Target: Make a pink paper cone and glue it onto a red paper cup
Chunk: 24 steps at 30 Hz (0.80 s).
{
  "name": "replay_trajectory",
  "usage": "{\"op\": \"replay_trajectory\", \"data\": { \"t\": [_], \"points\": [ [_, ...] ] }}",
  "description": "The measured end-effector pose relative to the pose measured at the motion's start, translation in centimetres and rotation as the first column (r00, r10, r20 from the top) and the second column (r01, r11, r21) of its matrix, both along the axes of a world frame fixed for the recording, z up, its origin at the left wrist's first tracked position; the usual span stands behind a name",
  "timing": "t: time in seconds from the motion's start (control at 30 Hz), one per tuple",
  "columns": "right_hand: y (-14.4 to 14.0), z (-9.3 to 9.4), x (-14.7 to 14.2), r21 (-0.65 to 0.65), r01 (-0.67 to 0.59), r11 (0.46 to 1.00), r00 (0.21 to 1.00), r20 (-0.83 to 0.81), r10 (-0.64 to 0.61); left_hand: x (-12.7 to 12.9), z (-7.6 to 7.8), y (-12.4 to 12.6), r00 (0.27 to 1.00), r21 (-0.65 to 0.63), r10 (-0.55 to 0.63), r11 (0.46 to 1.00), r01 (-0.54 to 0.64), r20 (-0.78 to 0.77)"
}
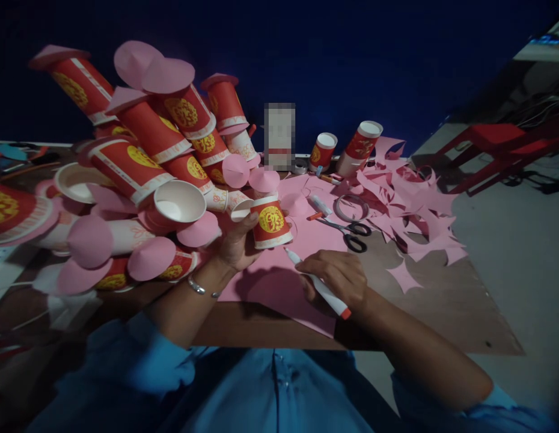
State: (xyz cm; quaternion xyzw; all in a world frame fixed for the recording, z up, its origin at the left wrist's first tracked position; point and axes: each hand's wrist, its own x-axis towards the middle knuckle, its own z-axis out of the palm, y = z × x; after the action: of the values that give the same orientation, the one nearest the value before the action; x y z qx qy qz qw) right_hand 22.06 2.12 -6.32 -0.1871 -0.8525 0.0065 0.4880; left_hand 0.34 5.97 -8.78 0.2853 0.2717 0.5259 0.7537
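While the left hand (237, 243) closes its grip around a red cup (271, 224) set upside down on pink paper (279, 282), the right hand (338, 279) grips a marker (318, 284), tip just below the cup. Scissors (351, 231) lie beyond the right hand.

Red paper cup (271, 224) is standing upside down on the pink paper sheet (279, 282), slightly tilted, yellow round emblem facing the camera, white rim band at the bottom; left-hand fingers are wrapping its far side. White marker pen (318, 285) with an orange-red end cap is lying diagonally in the right hand, tip pointing up-left, sitting just beside the cup's base on the sheet. The sheet is lying flat on the brown table, overhanging the near edge.
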Motion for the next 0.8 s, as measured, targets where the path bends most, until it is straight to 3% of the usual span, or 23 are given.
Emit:
{"op": "replay_trajectory", "data": {
  "t": [0.8],
  "points": [
    [0.13,0.21,-0.09,-0.017,-0.004,1.0,1.0,0.019,0.005,0.26,0.1,-0.3,0.998,0.026,-0.028,0.999,0.029,-0.055]
  ]
}}
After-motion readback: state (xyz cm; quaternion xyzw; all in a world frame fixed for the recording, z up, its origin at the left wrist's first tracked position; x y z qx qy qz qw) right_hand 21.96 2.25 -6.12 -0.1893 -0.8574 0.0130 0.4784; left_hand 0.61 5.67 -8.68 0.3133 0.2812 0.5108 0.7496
